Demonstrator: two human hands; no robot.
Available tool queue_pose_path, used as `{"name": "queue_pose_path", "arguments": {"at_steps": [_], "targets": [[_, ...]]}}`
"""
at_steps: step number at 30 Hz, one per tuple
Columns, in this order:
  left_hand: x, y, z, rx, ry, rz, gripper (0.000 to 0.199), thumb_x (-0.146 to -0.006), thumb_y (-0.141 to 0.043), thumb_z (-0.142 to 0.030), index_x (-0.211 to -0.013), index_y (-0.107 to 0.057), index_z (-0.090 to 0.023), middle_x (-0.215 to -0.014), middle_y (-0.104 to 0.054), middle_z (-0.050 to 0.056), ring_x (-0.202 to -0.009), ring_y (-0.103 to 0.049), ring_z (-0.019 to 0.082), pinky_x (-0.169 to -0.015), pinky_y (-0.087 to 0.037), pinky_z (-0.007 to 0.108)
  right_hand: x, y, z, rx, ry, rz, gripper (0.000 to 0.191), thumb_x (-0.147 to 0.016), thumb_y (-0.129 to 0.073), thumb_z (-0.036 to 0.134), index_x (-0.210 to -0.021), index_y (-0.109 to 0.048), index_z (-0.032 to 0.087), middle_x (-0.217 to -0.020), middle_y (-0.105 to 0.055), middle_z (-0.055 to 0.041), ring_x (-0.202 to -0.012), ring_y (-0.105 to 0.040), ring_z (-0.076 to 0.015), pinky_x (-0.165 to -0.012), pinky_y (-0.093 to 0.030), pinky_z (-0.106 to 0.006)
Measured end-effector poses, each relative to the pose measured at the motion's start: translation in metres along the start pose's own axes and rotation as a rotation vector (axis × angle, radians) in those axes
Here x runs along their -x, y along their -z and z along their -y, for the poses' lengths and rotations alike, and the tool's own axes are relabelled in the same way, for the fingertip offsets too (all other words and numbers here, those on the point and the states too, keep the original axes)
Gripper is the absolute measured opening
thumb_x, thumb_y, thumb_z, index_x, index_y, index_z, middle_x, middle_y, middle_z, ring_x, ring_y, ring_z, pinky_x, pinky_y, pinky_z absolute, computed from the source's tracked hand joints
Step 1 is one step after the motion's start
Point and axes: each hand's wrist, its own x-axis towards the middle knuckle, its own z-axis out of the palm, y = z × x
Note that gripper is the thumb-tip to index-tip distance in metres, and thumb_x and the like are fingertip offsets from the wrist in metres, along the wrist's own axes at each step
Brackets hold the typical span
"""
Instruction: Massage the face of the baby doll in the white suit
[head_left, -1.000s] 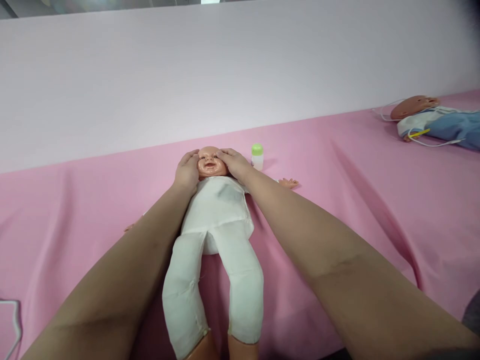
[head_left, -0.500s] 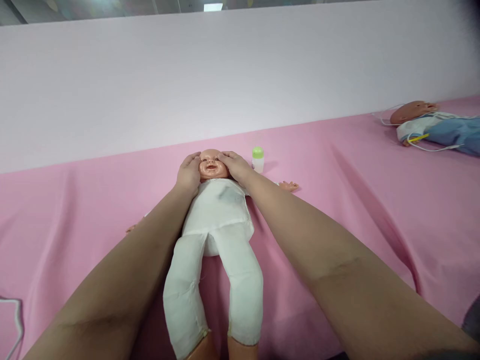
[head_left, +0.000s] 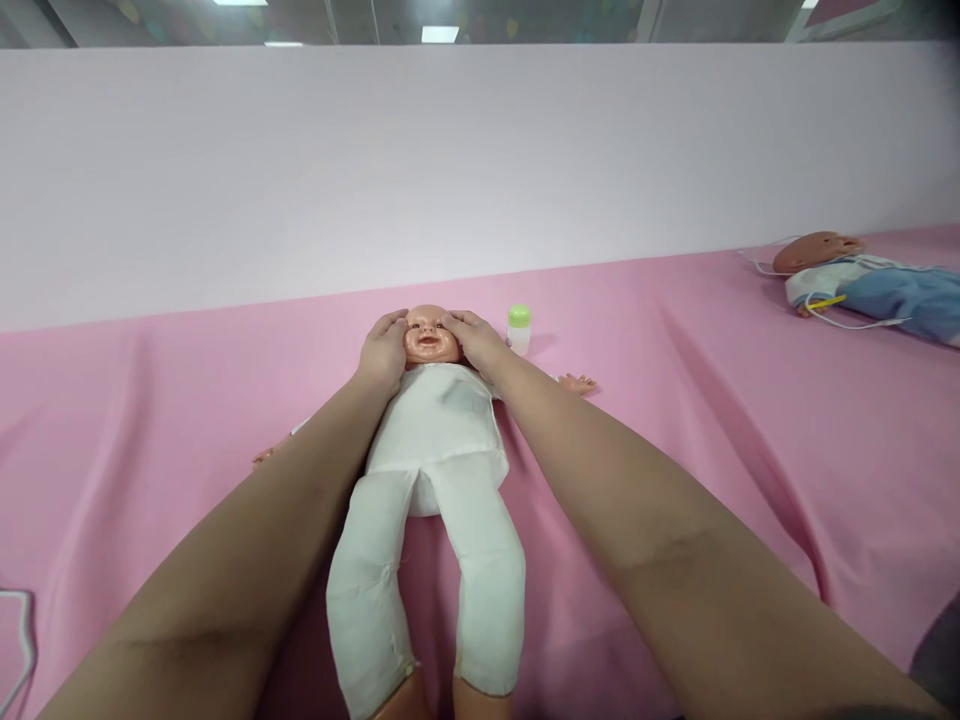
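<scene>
A baby doll with a white cloth body and plastic head lies on its back on a pink sheet, its arms spread and its legs toward me. My left hand rests against the side of the doll's head on the left of the picture. My right hand lies against the other side, its fingertips by the doll's eye. Between them the doll's face shows. Both hands hold the head, with their fingers close together. Just right of my right hand stands a small bottle with a light green cap.
A second doll in blue clothes lies at the far right, with thin white tubing and a yellow strip on it. A pale wall rises behind the sheet. A white cable lies at the lower left edge.
The camera view has tilted up slightly, so more of the windows above the wall shows. Both hands still lie on the doll's head, with little visible movement.
</scene>
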Motion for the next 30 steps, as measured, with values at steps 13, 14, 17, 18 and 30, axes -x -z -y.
{"name": "queue_pose_path", "arguments": {"at_steps": [13, 14, 17, 18, 30], "targets": [[-0.0085, 0.0048, 0.0094, 0.005, -0.018, 0.027, 0.037, -0.087, -0.065, -0.033, -0.120, -0.073, -0.021, -0.111, -0.077, 0.008, -0.099, -0.073, 0.023, -0.090, -0.060, 0.036, -0.0006, 0.0005, -0.0009, -0.010, -0.006, -0.010, 0.043, -0.087, -0.072, 0.055, -0.119, -0.069, 0.028, -0.120, -0.075, -0.0032, -0.115, -0.070, -0.0227, -0.107, -0.054, -0.040], [-0.0091, 0.0050, 0.0099, 0.004, -0.018, 0.029, 0.037, -0.087, -0.065, -0.034, -0.121, -0.073, -0.021, -0.111, -0.077, 0.008, -0.099, -0.073, 0.023, -0.090, -0.060, 0.036, -0.0005, 0.0005, -0.0008, -0.008, -0.006, -0.010, 0.042, -0.087, -0.072, 0.055, -0.119, -0.070, 0.028, -0.119, -0.075, -0.0032, -0.115, -0.069, -0.0227, -0.107, -0.054, -0.040], [-0.0087, 0.0049, 0.0096, -0.003, -0.014, 0.025, 0.037, -0.087, -0.065, -0.034, -0.121, -0.073, -0.022, -0.110, -0.077, 0.008, -0.098, -0.073, 0.023, -0.090, -0.060, 0.036, 0.0000, 0.0005, -0.0003, -0.004, 0.000, -0.009, 0.042, -0.087, -0.071, 0.056, -0.118, -0.070, 0.028, -0.117, -0.075, -0.0034, -0.115, -0.069, -0.0232, -0.108, -0.053, -0.040], [-0.0080, 0.0046, 0.0089, -0.006, -0.015, 0.021, 0.036, -0.087, -0.065, -0.033, -0.121, -0.073, -0.022, -0.111, -0.077, 0.008, -0.099, -0.073, 0.023, -0.090, -0.060, 0.035, 0.0003, 0.0005, -0.0001, -0.005, 0.004, -0.009, 0.042, -0.087, -0.071, 0.056, -0.118, -0.071, 0.028, -0.117, -0.075, -0.0036, -0.115, -0.069, -0.0235, -0.107, -0.053, -0.041], [-0.0057, 0.0028, 0.0057, 0.005, 0.000, 0.016, 0.033, -0.088, -0.064, -0.030, -0.119, -0.073, -0.021, -0.107, -0.077, 0.008, -0.094, -0.073, 0.022, -0.085, -0.060, 0.034, -0.0007, 0.0005, -0.0013, -0.006, 0.006, 0.005, 0.039, -0.089, -0.071, 0.055, -0.117, -0.070, 0.028, -0.119, -0.075, -0.0032, -0.117, -0.069, -0.0247, -0.106, -0.055, -0.042]]}}
